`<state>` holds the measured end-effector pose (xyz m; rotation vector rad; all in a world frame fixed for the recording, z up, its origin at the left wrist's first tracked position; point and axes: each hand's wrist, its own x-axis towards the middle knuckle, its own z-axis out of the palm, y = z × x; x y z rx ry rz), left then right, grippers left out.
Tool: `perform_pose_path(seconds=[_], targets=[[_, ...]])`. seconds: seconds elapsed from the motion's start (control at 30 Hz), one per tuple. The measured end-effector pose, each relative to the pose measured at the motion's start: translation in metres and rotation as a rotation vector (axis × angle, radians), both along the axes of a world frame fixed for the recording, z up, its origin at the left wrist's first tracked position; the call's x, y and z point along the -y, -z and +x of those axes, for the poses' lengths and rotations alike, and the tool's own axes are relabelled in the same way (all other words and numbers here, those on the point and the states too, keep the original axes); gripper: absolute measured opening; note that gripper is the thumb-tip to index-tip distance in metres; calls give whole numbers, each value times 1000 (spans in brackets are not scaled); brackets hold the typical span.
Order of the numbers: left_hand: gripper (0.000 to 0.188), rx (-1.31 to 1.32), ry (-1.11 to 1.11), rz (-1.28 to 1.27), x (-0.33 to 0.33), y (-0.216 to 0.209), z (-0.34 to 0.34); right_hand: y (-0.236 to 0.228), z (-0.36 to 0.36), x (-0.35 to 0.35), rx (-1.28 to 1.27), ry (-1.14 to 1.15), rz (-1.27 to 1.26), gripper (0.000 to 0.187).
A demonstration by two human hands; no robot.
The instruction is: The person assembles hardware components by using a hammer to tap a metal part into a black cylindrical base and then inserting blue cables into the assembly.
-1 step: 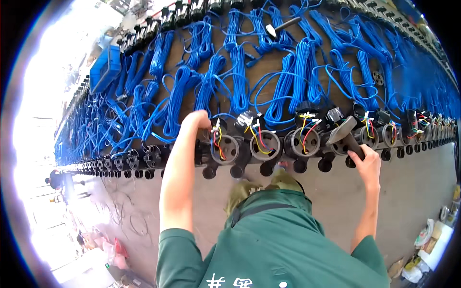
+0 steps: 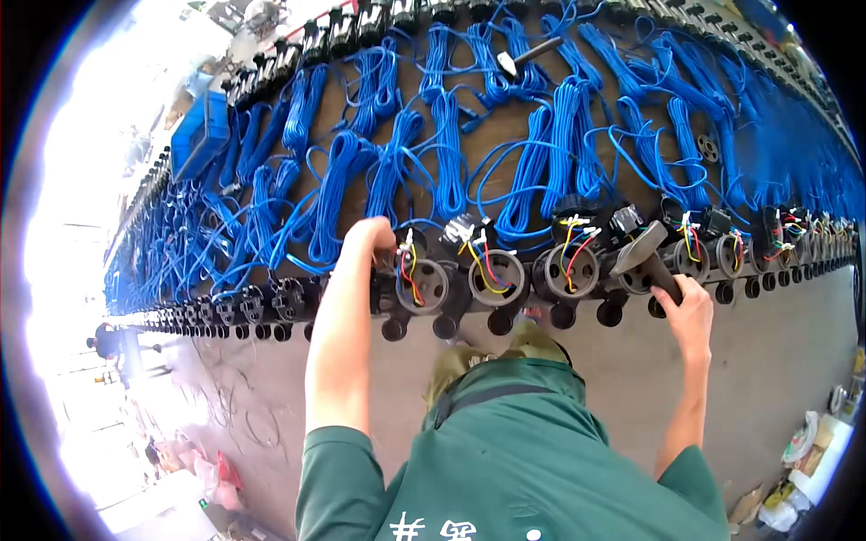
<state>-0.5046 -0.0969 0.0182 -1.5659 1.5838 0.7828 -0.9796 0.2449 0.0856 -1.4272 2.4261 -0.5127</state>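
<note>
A hammer (image 2: 642, 249), seemingly stiff and head-heavy, is held over the row of black housings, the right hand's (image 2: 690, 311) grip wrapped around its handle, best taken low. Beside a wired housing (image 2: 434, 293), the left hand's (image 2: 371, 233) grip is hidden; its hold cannot be told.

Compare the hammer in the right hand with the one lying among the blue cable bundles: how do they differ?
The held hammer is gripped in the right hand; the far hammer lies among blue cable bundles. The held hammer's head looks dull grey, the far hammer's whitish. The held hammer appears larger than the far hammer. Both handles look dark.
</note>
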Motion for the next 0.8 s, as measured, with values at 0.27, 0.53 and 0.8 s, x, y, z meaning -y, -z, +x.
perform_pose_path(seconds=[0.27,0.53,0.8], targets=[[26,-240,93,-738,-19,-25,1,-35,59,16,-84,111,-322,33],[33,-1496,-648,-793,-127,-63,-39,4,213,213,1556,-341,134,56],[39,-1381,-641,-875,-144,-38,-17,17,248,243,1440,-491,371,41]])
